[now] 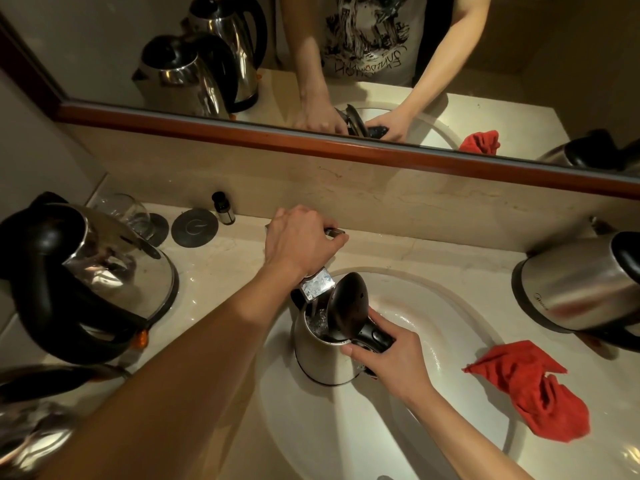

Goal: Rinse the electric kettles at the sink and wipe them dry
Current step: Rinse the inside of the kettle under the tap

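On right counter, kettle point(581, 285), faint logo, perhaps "Midea", illegible mirrored shirt point(370, 36) lettering

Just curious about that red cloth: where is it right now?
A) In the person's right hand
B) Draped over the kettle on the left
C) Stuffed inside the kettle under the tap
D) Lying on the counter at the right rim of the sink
D: the red cloth lies crumpled on the counter beside the sink, while the right hand grips the kettle handle.
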A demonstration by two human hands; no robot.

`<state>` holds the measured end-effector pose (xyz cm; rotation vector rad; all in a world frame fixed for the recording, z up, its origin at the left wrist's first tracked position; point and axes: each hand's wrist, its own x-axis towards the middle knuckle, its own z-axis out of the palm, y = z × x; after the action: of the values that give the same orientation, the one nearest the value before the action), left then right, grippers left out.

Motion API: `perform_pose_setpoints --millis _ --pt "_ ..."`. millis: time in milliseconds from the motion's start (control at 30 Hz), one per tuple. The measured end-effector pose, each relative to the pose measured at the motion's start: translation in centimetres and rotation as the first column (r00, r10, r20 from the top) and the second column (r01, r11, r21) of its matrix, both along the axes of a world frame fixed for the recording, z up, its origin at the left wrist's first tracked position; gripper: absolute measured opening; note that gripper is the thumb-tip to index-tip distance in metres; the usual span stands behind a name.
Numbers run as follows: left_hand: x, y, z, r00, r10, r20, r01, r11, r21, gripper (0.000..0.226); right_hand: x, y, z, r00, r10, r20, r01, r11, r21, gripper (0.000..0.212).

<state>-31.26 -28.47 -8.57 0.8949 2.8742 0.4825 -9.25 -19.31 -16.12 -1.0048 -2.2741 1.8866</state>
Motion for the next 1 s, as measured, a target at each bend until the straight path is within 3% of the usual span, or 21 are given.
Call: perform_pose_setpoints --millis 1000 --pt "-0.09 0.08 -0.17 1.0 0.001 0.004 -0.001 1.0 0.008 0.042 -0.24 0.54 -0.08 1.0 0.012 0.006 -0.011 1.0 -0.013 0.081"
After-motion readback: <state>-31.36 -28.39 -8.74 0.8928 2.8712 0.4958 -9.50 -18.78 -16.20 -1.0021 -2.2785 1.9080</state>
